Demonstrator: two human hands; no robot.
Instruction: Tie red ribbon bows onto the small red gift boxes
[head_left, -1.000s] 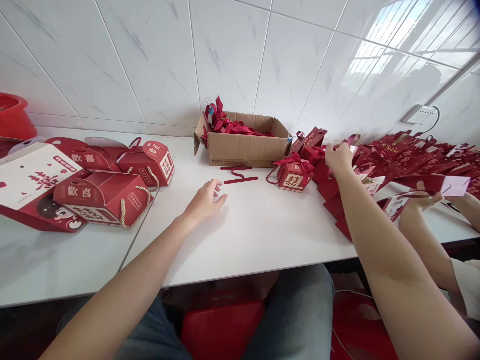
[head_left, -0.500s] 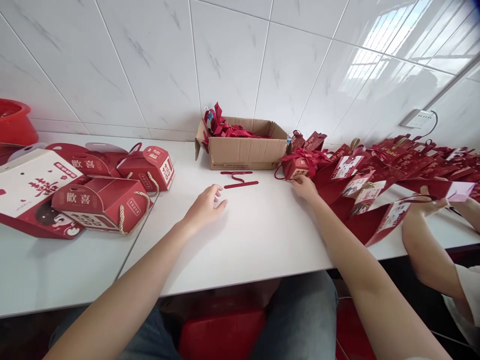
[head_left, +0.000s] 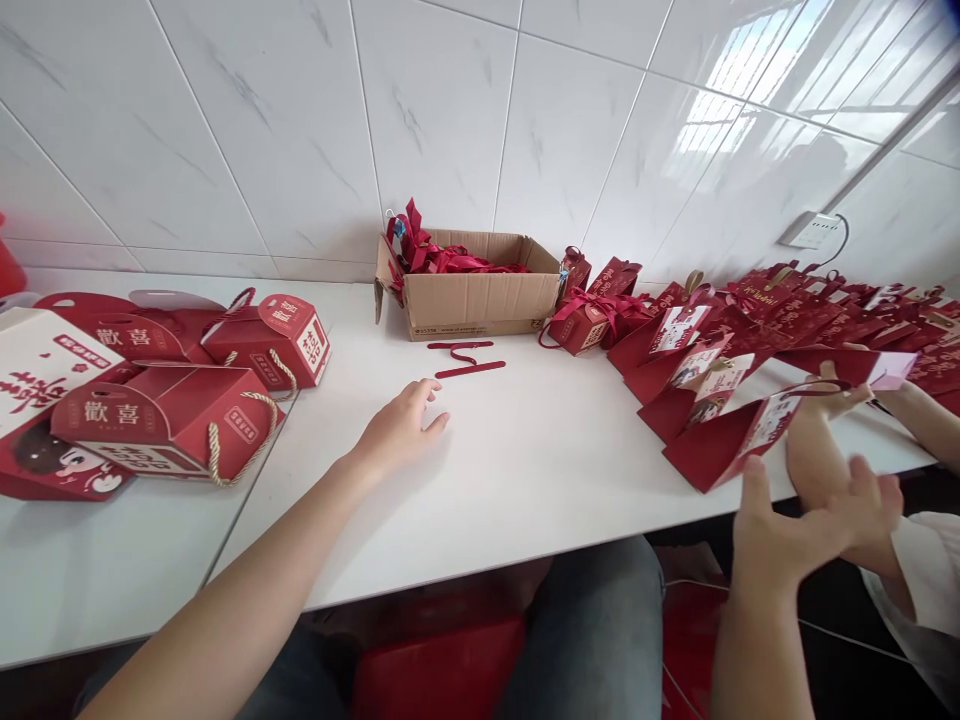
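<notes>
We log two flat, slim, cord-linked red strips (head_left: 471, 370) lying on the smooth white tabletop (head_left: 525, 480), the left hand (head_left: 399, 428) just short of them, half open and empty, the right hand (head_left: 806, 525) splayed, slightly blurred, empty, near the red card gift bags (head_left: 709, 458).

Small wkshp, massed red gift bxs (head_left: 810, 325)

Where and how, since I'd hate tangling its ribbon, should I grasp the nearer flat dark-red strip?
Probably pinch the strip by its left end, coming from above and the near left: it lies flat and narrow, that end is closest to the left hand, and the thin red ribbon meets it nearer the middle.
</notes>
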